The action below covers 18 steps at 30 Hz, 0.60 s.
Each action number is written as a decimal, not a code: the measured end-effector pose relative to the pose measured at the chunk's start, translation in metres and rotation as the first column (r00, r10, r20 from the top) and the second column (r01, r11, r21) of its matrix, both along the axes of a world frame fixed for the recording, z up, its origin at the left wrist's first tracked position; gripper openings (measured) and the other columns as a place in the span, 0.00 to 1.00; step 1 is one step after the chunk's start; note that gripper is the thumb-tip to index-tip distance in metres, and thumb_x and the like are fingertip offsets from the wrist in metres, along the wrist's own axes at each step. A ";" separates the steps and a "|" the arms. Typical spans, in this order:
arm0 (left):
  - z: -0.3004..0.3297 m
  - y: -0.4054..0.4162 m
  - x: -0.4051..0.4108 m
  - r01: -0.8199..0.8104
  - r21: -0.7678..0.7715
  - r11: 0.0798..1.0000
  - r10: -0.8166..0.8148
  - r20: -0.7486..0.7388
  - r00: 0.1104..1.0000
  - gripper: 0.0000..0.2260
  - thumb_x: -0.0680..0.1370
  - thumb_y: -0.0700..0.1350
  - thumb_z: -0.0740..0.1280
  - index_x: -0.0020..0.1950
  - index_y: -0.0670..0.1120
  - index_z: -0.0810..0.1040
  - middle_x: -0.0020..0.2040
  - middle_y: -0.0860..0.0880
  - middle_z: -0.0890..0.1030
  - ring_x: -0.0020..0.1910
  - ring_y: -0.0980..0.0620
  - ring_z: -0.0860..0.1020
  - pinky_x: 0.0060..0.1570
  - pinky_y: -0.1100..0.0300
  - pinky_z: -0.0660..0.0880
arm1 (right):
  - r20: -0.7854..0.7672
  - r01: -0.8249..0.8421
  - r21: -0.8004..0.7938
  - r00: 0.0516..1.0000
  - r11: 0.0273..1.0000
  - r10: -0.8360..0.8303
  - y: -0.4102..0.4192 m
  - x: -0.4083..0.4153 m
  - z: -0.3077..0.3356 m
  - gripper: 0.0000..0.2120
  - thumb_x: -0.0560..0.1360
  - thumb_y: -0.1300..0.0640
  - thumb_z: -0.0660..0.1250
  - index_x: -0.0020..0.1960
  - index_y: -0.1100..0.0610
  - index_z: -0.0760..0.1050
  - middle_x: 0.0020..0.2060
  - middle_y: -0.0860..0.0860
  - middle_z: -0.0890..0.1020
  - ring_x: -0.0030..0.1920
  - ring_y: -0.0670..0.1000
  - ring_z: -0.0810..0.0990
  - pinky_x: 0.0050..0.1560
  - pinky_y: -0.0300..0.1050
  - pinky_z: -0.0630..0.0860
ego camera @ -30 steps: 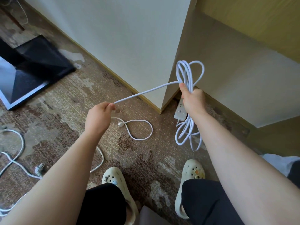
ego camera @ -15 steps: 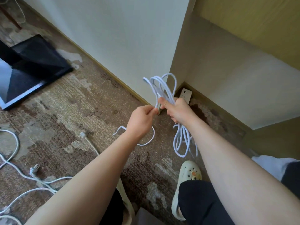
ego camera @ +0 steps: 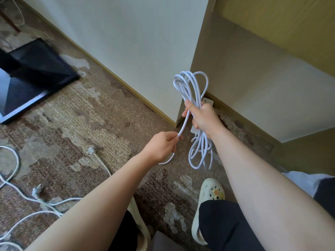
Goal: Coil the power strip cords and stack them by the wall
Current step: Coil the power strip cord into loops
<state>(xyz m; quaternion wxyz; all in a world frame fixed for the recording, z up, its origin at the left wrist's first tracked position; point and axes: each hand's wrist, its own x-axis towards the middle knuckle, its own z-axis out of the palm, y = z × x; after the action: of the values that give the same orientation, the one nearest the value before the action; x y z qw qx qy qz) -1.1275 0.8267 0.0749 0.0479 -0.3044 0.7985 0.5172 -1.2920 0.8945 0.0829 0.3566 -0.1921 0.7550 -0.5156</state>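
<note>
Right, nearest me: the person's cream perforated foam clog (ego camera: 208, 211) is planted on the worn brown patterned carpet (ego camera: 108, 124), with loose white cables (ego camera: 23, 198) and a grey three-pin plug (ego camera: 37, 190) lying well off to their left. Those look like other cords not yet coiled.

Left hand (ego camera: 160, 147) is pinched shut on the free run of the white round power cord (ego camera: 183, 126). The slack below it trails down to the floor, and a second white plug (ego camera: 90, 151) lies there on a cord; I can't tell for sure that it's this cord's end.

Right hand (ego camera: 204, 118) is fisted tight around the middle of the white cord coil (ego camera: 190, 87), loops standing above the fist and hanging below it. The white plastic power strip body (ego camera: 207, 101) is clamped in the same grip, mostly hidden behind the fingers.

The coil is held up in the air, just in front of the corner of the pale cream wall (ego camera: 136, 42) with its wooden skirting.

My read: mid-wrap, several loops done, a short tail left.

To do it well:
- feed each new loop the same length as the existing ones
- let the cord roll in the left fingers so it doesn't twist
- keep the right grip firm or the loops slide apart
- watch the plug end dragging, as it could snag on the carpet
- finish by wrapping the tail round the waist of the bundle before setting it down at the wall
</note>
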 end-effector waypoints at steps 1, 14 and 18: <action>-0.001 0.003 0.000 0.023 -0.012 1.000 -0.023 0.009 1.000 0.12 0.82 0.46 0.59 0.48 0.44 0.81 0.30 0.54 0.76 0.27 0.58 0.71 0.34 0.59 0.69 | 0.027 -0.012 -0.015 1.000 1.000 0.013 0.000 0.001 0.000 0.17 0.81 0.46 0.65 0.44 0.61 0.77 0.26 0.51 0.79 0.20 0.46 0.66 0.22 0.38 0.65; -0.012 0.003 0.019 0.123 0.034 0.992 -0.125 0.068 0.990 0.12 0.82 0.45 0.58 0.48 0.46 0.81 0.31 0.53 0.77 0.30 0.54 0.74 0.39 0.56 0.74 | 0.085 0.068 -0.080 0.994 0.994 -0.061 0.003 -0.017 -0.012 0.14 0.76 0.44 0.64 0.49 0.55 0.71 0.24 0.44 0.72 0.24 0.50 0.74 0.37 0.49 0.78; -0.017 -0.012 0.033 0.113 0.085 0.990 -0.121 0.094 0.988 0.12 0.82 0.45 0.59 0.49 0.47 0.81 0.32 0.51 0.76 0.30 0.53 0.72 0.36 0.57 0.71 | 0.075 0.091 -0.098 0.994 0.991 -0.084 0.004 -0.020 -0.010 0.12 0.77 0.45 0.65 0.47 0.54 0.70 0.24 0.45 0.71 0.23 0.48 0.69 0.27 0.43 0.72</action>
<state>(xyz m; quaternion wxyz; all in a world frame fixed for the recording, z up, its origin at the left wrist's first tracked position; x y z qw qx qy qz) -1.0945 0.8145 0.0578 0.1299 -0.2799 0.7904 0.5292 -1.3116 0.8983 0.0724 0.3498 -0.1583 0.7225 -0.5750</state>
